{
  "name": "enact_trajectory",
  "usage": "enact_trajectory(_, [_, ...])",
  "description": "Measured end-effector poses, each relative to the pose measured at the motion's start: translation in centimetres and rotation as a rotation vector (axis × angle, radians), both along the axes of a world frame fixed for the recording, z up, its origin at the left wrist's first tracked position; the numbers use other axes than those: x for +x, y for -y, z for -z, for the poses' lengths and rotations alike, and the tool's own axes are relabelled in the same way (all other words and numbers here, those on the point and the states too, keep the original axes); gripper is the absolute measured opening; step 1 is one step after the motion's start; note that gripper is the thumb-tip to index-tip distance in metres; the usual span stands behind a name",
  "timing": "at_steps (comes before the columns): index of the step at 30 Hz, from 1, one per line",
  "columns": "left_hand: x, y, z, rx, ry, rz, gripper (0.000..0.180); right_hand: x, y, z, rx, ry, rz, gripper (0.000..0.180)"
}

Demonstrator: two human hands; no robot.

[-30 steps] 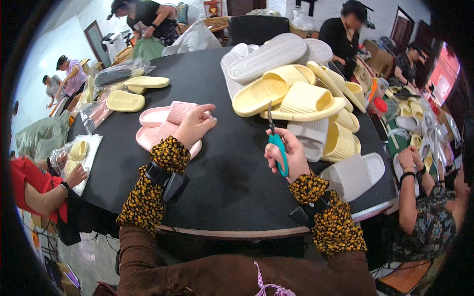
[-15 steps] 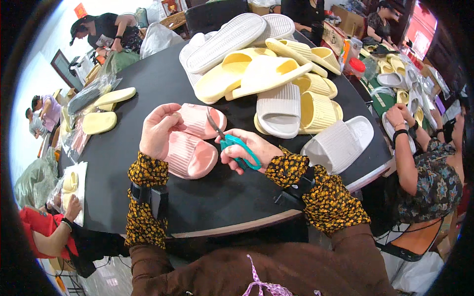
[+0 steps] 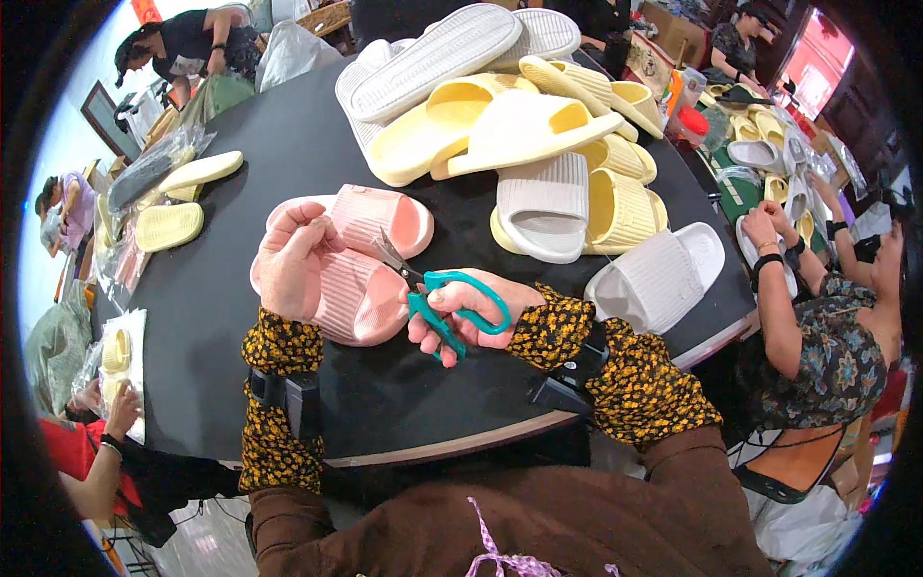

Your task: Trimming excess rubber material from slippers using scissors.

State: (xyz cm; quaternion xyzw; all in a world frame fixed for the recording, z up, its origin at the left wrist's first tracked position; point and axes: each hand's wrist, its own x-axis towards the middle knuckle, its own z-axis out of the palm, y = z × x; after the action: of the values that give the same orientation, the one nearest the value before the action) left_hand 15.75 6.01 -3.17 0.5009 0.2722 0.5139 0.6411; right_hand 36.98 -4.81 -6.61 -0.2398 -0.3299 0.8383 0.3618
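Fingers of the right hand (image 3: 479,296) — closed round a pair of scissors (image 3: 429,313), teal handles spread, metal blades pointing up and to the left. Fingers of the left hand (image 3: 291,258) — narrow, thumb and fingertips drawn together; whether anything thin is pinched there, cannot tell.

Pink slippers, one pair: near slipper (image 3: 348,306) and far slipper (image 3: 383,219), side by side on the black table (image 3: 231,337), ribbed straps up. Left hand in front of their left ends; scissor blades over the pair, contact unclear.

Slipper pile, upper right of the pair: yellow slippers (image 3: 428,130) and grey slippers (image 3: 437,62), heaped, the top grey one sole up. Single grey slipper (image 3: 654,279), strap up, near the table's right edge.

Far left of table: two loose yellow slippers (image 3: 171,227), just beside clear plastic bags (image 3: 120,274) with footwear inside.

Left edge: co-worker's hand (image 3: 121,412) at a small yellow pair (image 3: 116,354) on a white sheet (image 3: 137,375).

Right side: co-worker in a flowered top (image 3: 817,370), hands raised near more slippers.
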Motion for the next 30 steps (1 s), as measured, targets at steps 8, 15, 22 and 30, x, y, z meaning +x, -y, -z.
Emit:
enact_trajectory(8, [-0.54, -0.64, 0.53, -0.057, 0.075, -0.013, 0.015, -0.11, 0.19, -0.22, -0.025, -0.042, -0.059, 0.036])
enact_trajectory(15, [-0.7, -0.67, 0.6, -0.084, 0.027, -0.039, 0.014, -0.16, -0.04, 0.07, -0.09, 0.012, -0.012, 0.033])
enact_trajectory(22, [-0.34, -0.21, 0.44, -0.083, 0.046, 0.004, 0.013, -0.29, -0.16, -0.13, -0.102, 0.085, 0.056, 0.026])
enact_trajectory(30, [-0.15, -0.02, 0.07, -0.077, 0.073, 0.073, 0.013, -0.25, -0.37, -0.4, -0.093, 0.098, 0.113, 0.025])
